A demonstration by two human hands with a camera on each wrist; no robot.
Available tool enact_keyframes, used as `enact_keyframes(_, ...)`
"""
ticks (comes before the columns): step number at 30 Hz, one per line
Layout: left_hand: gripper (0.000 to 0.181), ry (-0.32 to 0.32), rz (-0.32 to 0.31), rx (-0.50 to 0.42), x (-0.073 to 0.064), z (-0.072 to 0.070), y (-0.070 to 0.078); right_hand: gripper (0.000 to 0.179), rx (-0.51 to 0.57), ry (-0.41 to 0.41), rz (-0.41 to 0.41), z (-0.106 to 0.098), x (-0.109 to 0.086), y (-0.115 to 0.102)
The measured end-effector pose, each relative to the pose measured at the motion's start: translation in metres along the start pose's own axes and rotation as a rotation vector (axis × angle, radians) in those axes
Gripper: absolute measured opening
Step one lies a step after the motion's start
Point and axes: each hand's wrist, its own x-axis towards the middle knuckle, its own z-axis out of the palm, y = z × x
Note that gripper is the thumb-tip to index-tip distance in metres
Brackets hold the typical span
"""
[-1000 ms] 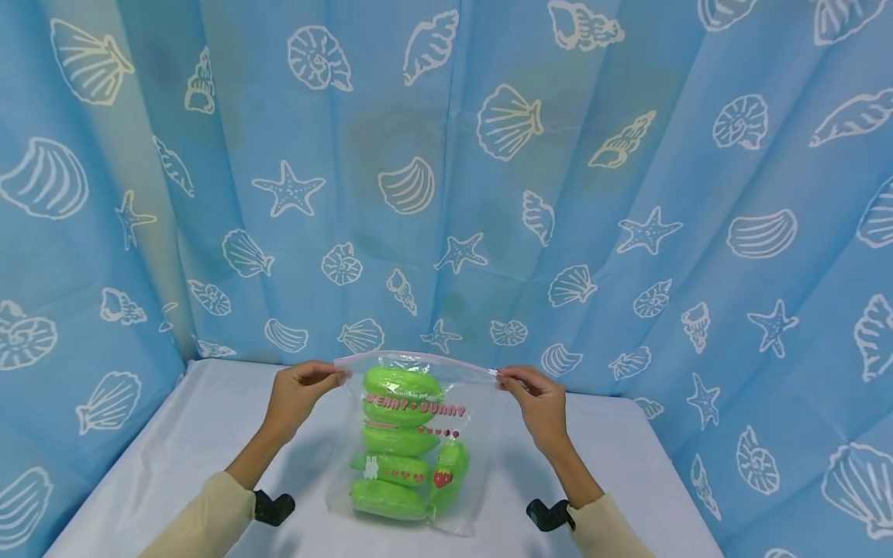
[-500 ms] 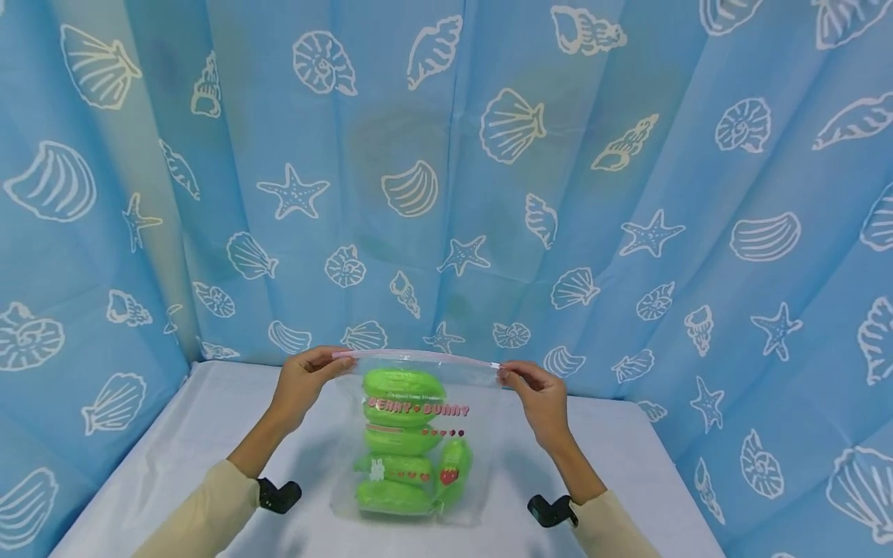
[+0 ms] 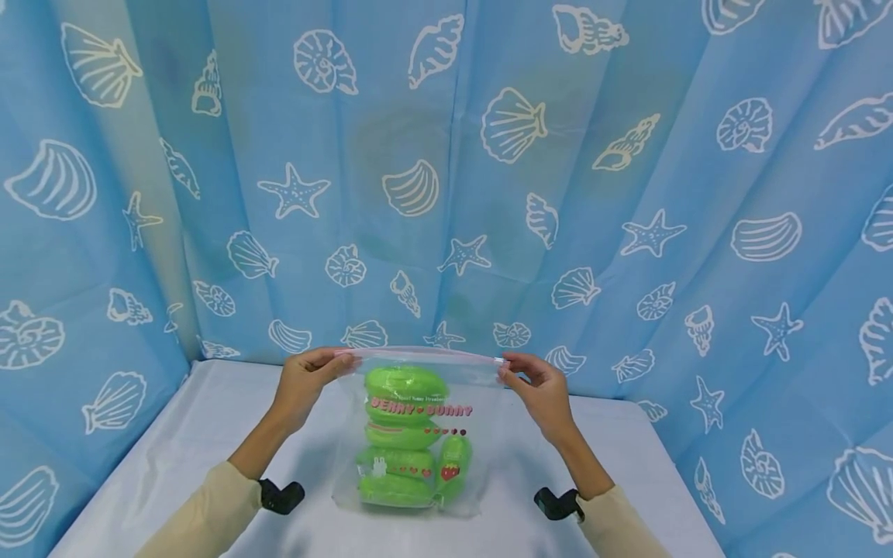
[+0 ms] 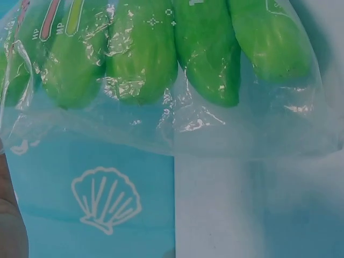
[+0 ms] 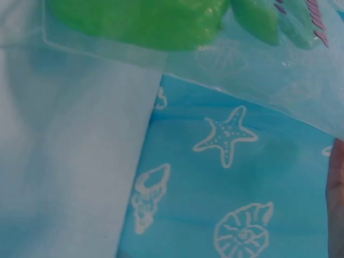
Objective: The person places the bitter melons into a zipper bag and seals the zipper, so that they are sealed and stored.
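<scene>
A clear zip bag printed with pink "Berry Bunny" lettering hangs upright between the two hands. Inside it are several long green vegetables that look like cucumbers, most stacked crosswise and one standing at the right. My left hand pinches the top left corner of the bag. At the top right corner, my right hand pinches the edge beside the white slider. A pink zip strip runs along the top. Rounded ends of the green vegetables fill the upper left wrist view.
A white-covered table lies beneath the bag. Blue curtains with white seashell and starfish prints surround its back and sides. A black wrist camera sits on the left wrist and another camera on the right.
Both hands keep their grip on the bag's top corners. The bag's bottom edge has risen slightly in the head view, and its printed front has shifted a little to the right.
</scene>
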Motion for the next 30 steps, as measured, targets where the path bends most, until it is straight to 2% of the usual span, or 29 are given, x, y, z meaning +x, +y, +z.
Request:
enact_keyframes(4,0.032,-0.009,-0.016,0.015,0.0,0.0,0.001,0.022,-0.063,-0.049,-0.028,0.0,0.008,-0.009)
enact_keyframes(11,0.034,-0.038,-0.071,0.043,-0.006,-0.004,0.0,0.02,-0.058,-0.109,-0.081,-0.006,0.015,0.013)
enact_keyframes(14,0.034,-0.04,-0.076,0.03,-0.009,-0.005,-0.001,0.021,-0.066,-0.111,-0.06,-0.006,0.013,0.0)
enact_keyframes(18,0.033,-0.003,-0.057,0.011,-0.01,-0.005,-0.002,0.021,-0.074,-0.119,-0.032,-0.004,0.011,-0.021)
enact_keyframes(24,0.028,0.102,-0.017,-0.024,-0.01,-0.001,-0.001,0.018,-0.08,-0.111,-0.066,-0.004,0.012,-0.024)
enact_keyframes(30,0.026,0.104,0.02,-0.06,-0.008,0.0,0.002,0.019,-0.081,-0.115,-0.08,-0.007,0.012,-0.025)
